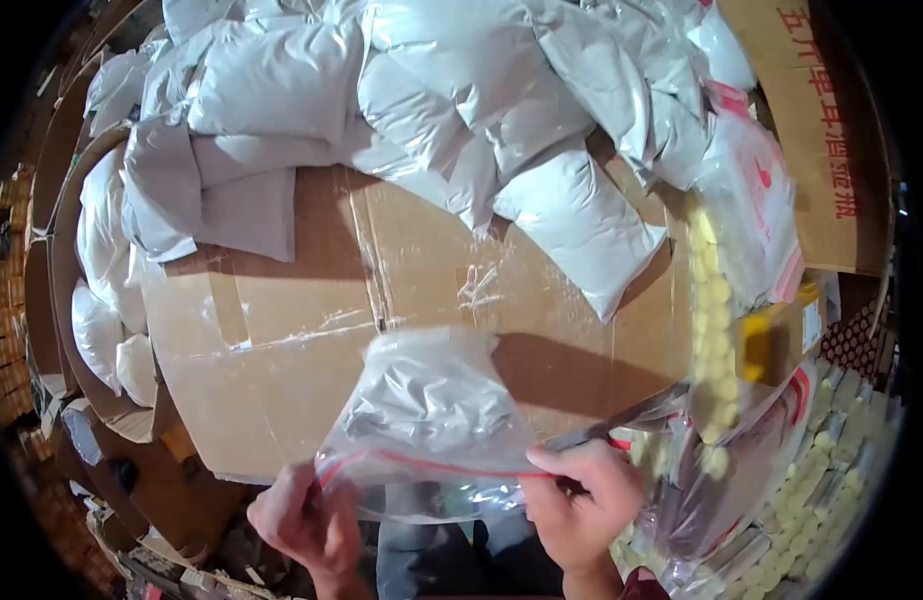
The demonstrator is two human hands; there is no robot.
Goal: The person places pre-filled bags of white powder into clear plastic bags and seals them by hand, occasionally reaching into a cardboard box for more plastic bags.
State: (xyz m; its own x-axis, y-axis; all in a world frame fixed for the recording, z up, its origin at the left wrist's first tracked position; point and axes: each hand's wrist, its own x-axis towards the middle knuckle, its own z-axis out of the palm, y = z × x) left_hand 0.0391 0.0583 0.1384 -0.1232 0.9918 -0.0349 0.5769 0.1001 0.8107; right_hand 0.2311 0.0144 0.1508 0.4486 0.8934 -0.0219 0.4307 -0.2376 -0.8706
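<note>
A clear plastic bag with a red strip near its mouth lies at the front edge of the cardboard surface, white contents in its far part. My left hand is closed on the bag's left corner, by the end of the red strip. At the right corner, my right hand pinches the bag between thumb and fingers. The bag's mouth is stretched between both hands and faces my body. Beyond it, a filled white bag rests on the cardboard.
Many filled white bags are piled along the far side. Cardboard boxes with white bags stand at the left. On the right are clear bags of pale yellow round pieces, a yellow object and a cardboard flap with red lettering.
</note>
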